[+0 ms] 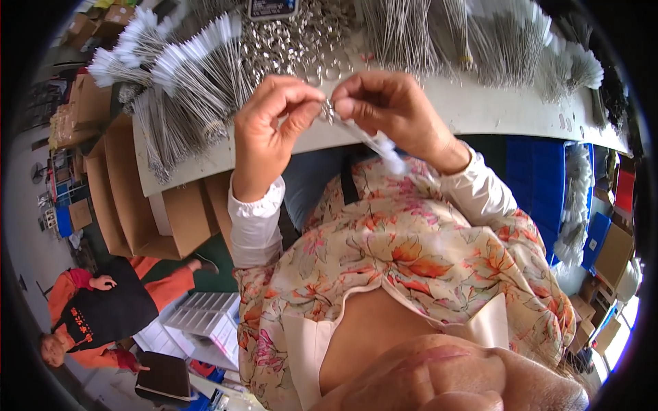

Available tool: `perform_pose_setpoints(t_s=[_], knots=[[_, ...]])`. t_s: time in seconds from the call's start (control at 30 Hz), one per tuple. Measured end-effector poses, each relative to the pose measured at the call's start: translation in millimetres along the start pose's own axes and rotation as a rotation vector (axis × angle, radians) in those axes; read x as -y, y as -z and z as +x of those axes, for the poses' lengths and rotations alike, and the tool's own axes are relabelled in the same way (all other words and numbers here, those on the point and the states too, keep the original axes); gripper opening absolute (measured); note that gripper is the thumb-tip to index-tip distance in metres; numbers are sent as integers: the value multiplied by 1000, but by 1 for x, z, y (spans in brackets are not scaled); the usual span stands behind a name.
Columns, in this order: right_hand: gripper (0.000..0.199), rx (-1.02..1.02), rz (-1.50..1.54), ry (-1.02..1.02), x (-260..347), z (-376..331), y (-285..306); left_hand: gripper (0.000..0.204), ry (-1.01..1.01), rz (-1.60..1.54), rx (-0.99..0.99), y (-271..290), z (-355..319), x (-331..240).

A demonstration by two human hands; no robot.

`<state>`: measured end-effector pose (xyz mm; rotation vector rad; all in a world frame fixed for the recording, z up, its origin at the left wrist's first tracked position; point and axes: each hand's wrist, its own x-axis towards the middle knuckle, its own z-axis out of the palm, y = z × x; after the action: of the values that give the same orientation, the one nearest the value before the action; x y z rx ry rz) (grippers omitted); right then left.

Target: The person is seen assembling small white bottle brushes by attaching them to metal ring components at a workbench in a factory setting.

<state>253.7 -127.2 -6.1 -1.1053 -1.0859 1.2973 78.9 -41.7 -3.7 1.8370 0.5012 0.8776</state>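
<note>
My left hand (269, 127) and my right hand (401, 113) meet just over the table's near edge, thumbs and forefingers pinched. Between the fingertips is a small shiny metal ring (328, 109), gripped from both sides. From it a few thin wire brushes (364, 139) slant down to the right, under my right hand, ending in blurred white bristle tips (392, 162). Fingers partly hide where the wires meet the ring. Beyond my hands a heap of loose metal rings (295, 41) covers part of the table (452, 113).
Wire brushes with white tips lie in bundles at left (185, 89) and right (480, 41). A dark-screened device (272, 8) sits behind the rings. Open cardboard boxes (140, 198) stand at left; a blue bin (534, 185) is at right. Another person (110, 301) is at lower left.
</note>
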Motion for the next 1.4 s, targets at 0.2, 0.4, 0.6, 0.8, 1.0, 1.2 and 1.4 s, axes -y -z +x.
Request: perform_pose_setpoints(t_s=[0.2,0.4,0.6,0.8,1.0,1.2,1.4], knots=[[13,27,-99,43,1,-4,-3,13,285,-580,-131,-8,-15,6],[14,80,-45,-76,6,-2,1,13,120,83,-48,-4,-20,-14],[11,119,-26,1,2,-4,-11,12,342,-633,-205,-3,-38,-7],[10,144,7,-59,3,0,-12,15,404,-179,-9,10,-32,-39],[11,167,92,-3,10,6,-25,16,156,-222,-213,11,-33,-27],[13,137,109,67,-6,16,-35,15,232,-809,-410,5,-42,-9],[12,114,138,174,-21,19,-57,22,161,-911,-401,5,-48,-13]])
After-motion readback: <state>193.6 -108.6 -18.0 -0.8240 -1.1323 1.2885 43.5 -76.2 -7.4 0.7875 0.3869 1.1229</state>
